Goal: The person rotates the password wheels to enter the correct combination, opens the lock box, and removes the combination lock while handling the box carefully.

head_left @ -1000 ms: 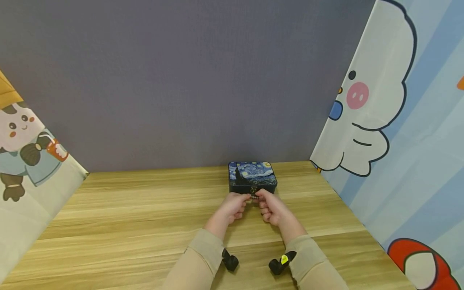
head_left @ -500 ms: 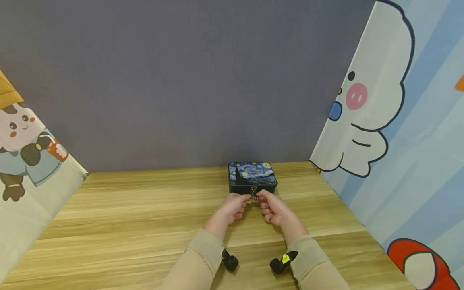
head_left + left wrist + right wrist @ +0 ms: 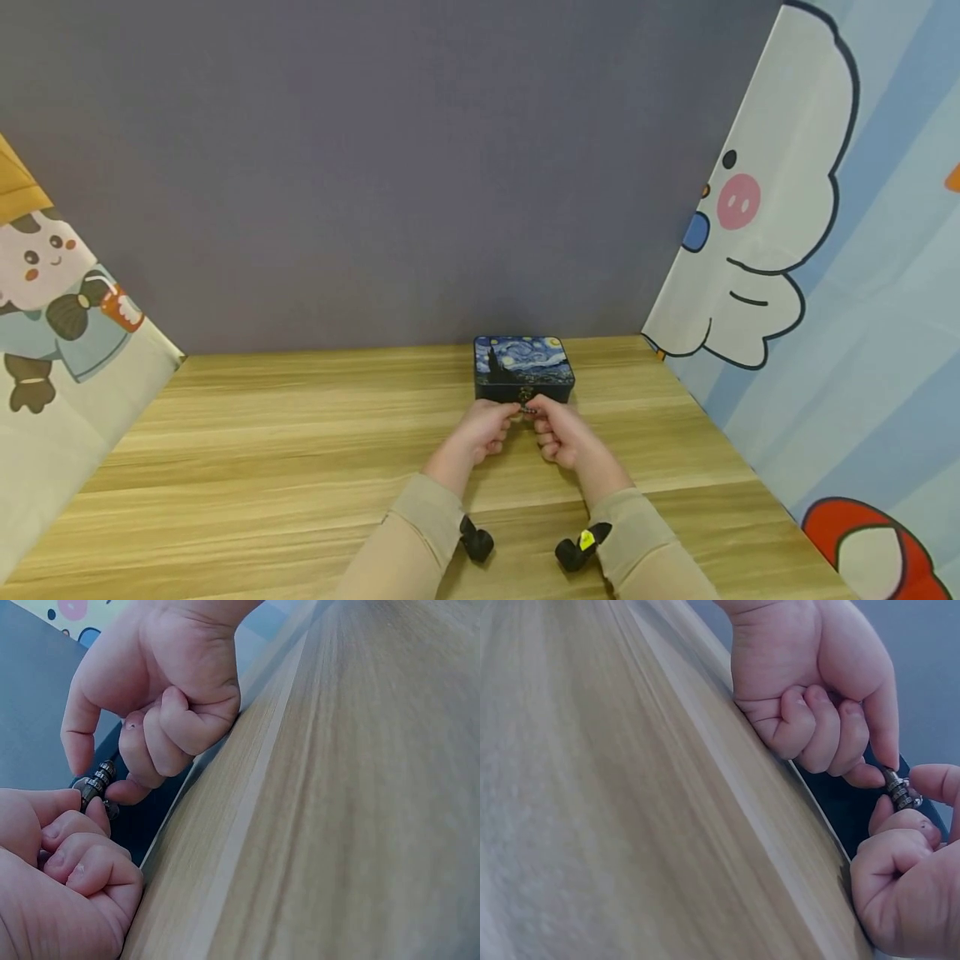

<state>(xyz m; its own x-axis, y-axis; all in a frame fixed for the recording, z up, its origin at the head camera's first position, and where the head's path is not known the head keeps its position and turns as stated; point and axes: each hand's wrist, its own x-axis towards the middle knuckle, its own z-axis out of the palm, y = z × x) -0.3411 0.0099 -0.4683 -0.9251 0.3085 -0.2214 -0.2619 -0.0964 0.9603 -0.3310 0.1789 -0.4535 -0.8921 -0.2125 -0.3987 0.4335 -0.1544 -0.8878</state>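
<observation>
At six o'clock on the box (image 3: 522,362), left hand (image 3: 482,429) and right hand (image 3: 564,433) still pinch the ringed lock (image 3: 97,780). Little has shifted; the box apparently remains locked.

Left hand (image 3: 478,429), right hand (image 3: 566,432) in pinch pose, lower centre of head view.
Thumbs (image 3: 49,801) opposing index fingers (image 3: 96,814), other fingers (image 3: 97,864) curled; forearms (image 3: 408,533) angle inward from bottom edge.

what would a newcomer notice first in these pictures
Probably the box topped with swirling blue artwork, near the back of the table. At its front, the left hand and right hand meet at a small ridged metal lock. The white cartoon figure at right stands out too.
</observation>
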